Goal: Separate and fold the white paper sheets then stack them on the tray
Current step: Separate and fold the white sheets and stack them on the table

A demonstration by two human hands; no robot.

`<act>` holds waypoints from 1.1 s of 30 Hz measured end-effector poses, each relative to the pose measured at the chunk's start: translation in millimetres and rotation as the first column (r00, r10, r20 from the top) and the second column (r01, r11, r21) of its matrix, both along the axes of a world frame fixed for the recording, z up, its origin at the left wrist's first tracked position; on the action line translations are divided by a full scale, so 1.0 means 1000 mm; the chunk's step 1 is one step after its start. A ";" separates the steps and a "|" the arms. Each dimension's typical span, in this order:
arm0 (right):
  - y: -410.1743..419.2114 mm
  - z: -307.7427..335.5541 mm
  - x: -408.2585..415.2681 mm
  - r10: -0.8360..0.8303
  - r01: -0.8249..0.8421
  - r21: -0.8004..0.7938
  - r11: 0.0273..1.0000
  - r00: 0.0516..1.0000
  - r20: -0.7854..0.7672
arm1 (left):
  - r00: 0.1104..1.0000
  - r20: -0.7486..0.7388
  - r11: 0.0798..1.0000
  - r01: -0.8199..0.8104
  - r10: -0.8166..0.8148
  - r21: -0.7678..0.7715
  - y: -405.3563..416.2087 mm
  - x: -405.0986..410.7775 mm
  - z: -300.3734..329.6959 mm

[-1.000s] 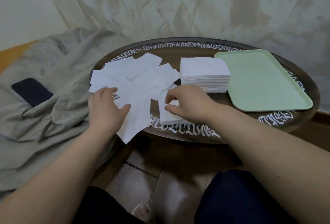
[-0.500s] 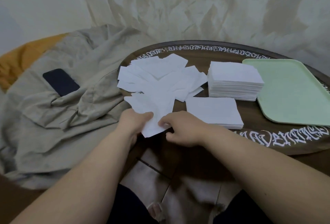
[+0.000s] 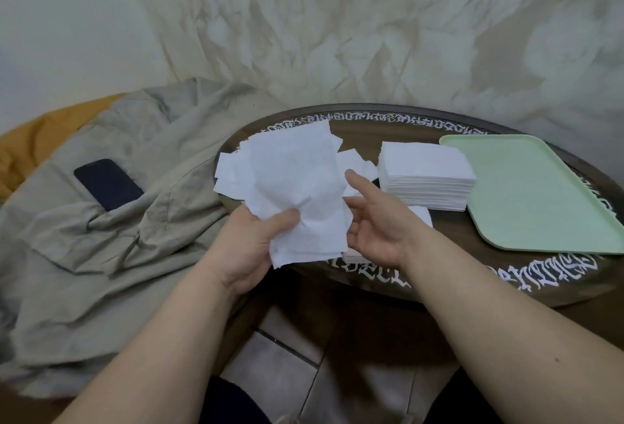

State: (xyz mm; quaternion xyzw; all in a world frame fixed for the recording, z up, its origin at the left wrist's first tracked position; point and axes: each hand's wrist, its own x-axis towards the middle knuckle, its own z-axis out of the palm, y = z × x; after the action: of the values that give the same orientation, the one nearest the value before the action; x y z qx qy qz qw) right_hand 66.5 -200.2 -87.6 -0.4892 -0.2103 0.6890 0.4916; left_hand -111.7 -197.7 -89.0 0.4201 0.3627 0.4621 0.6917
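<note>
Above the table's (image 3: 422, 292) near edge, the left hand (image 3: 250, 248) pinches a raised bunch of paper sheets (image 3: 297, 187) while the right hand (image 3: 378, 227) waits beside it, fingers spread, likely about to peel one sheet for folding, with the tray (image 3: 533, 194) bare.

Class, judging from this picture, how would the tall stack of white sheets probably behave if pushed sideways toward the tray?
The tall stack would probably shear, since its layers look loose. Each sheet is likely floppy, like the sheet crumpling in the left hand.

hands (image 3: 256, 248): 2 | tray (image 3: 540, 194): 1 | phone (image 3: 108, 183): 1 | paper stacks (image 3: 427, 180): perhaps 2
</note>
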 end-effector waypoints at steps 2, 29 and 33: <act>0.004 0.001 0.009 -0.092 0.095 0.108 0.990 0.995 -0.032 | 0.998 -0.060 1.000 0.002 -0.003 -0.016 0.001 0.008 0.000; 0.007 -0.008 0.024 -0.377 0.109 0.433 0.895 0.705 0.600 | 0.823 -0.455 0.933 -0.233 0.340 0.275 0.021 0.042 -0.024; 0.003 -0.006 0.023 -0.356 0.136 0.413 0.901 0.774 0.523 | 0.825 -0.441 0.929 -0.254 0.352 0.268 0.021 0.041 -0.025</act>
State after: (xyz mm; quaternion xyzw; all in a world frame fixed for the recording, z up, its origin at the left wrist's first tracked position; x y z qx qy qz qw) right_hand 89.6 -196.8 -93.5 -0.6052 -0.4042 0.3832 0.5688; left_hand -70.6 -177.0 -113.9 0.5248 0.5378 0.4810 0.4517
